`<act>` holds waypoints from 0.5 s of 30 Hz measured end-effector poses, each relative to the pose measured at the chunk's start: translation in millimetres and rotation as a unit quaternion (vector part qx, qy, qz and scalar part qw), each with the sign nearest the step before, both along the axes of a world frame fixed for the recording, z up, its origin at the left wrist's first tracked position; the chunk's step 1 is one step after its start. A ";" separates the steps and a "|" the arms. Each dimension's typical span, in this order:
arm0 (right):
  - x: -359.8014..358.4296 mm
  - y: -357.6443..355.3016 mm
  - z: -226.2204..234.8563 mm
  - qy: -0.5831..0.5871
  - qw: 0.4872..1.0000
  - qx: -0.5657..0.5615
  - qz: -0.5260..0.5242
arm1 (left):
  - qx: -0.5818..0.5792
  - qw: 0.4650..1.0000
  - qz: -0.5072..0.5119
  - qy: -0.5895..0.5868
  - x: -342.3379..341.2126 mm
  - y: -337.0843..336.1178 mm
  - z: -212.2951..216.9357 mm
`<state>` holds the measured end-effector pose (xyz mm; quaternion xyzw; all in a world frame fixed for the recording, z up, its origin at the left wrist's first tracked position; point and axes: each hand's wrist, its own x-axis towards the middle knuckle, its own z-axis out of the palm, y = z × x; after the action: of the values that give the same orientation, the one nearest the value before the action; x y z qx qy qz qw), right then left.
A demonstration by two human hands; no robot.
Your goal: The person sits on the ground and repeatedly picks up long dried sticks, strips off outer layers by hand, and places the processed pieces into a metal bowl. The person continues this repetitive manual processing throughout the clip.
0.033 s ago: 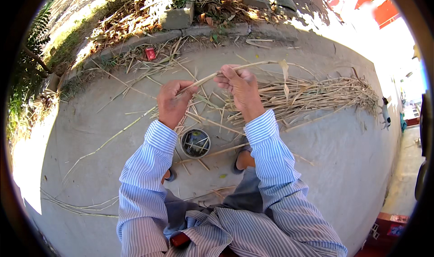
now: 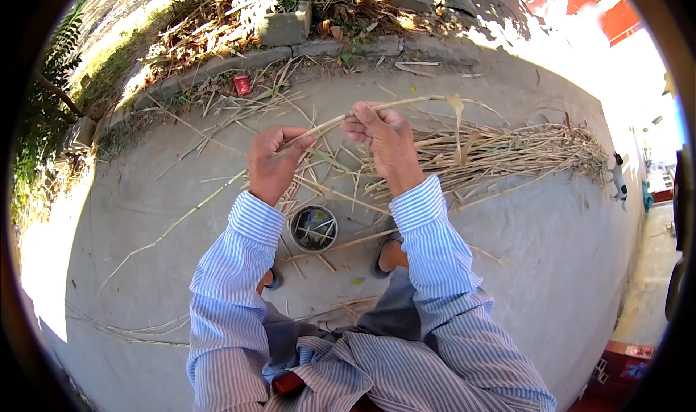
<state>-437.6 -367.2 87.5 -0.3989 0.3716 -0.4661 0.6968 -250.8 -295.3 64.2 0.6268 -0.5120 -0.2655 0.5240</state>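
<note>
A long dry plant stalk bends across the space between my hands, a withered leaf dangling from its right part. My left hand grips it with thumb and fingers pressed together. A short way along, my right hand pinches the same stalk. Past my left hand a thin greenish stem runs down to the left; whether it is the same stalk is hidden by the hand. Behind my right hand lies a big bundle of dry stalks on the concrete.
A round pot with dark liquid and stalk bits stands near my feet. Loose stalk pieces litter the ground beyond my left hand, by a red packet. A low kerb and a block bound the far side.
My left hand has shifted slightly left and up, away from the right one. The stalk's right end and its dangling leaf have moved a little; my right hand is almost still.
</note>
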 end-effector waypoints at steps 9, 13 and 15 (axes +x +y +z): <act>6.1 -4.6 -19.6 0.013 0.994 0.073 -0.074 | -0.209 0.967 0.102 -0.105 24.6 0.9 22.3; -5.5 -11.3 -17.7 0.015 0.992 0.068 -0.107 | -0.079 0.980 0.181 -0.003 97.9 -1.3 29.6; -6.0 -9.3 -16.2 0.028 0.993 0.069 -0.092 | -0.129 0.903 0.189 -0.363 100.5 3.6 27.3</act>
<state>-443.6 -376.5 71.3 -0.3266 0.4572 -0.4899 0.6666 -150.3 -291.7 91.5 0.6917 -0.5686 0.1524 0.4184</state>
